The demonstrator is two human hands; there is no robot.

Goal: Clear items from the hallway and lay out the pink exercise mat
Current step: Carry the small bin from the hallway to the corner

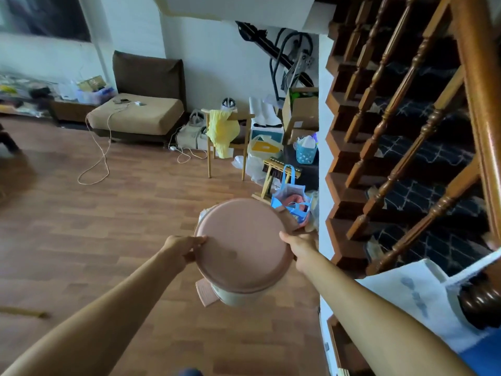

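Head view: the person has a pedal bin [241,240] with a pink lid lifted off the wood floor [108,213], held out in front between both arms. The left hand [184,246] grips the left edge of the lid, thumb on top and fingers curled under the rim. The right hand [301,249] clamps the right edge the same way, though its fingers are mostly hidden under the bin. The foot pedal sticks out at the bottom, pointing back toward the person.

Plenty of clutter right ahead. A blue tote bag [291,196] sits on the floor just past the bin, against the white wall end by the staircase [406,158]. Behind it is a small wooden rack [273,172], then a blue basket [306,153] and a cardboard box [301,107]. A wooden chair [242,115] with a yellow cloth [222,130] draped over it stands to the left of that pile. Further left, a white cable [101,158] trails off the brown sofa [138,112] and loops across the open floor. A white bag [406,294] hangs on the newel post, close to the right forearm.
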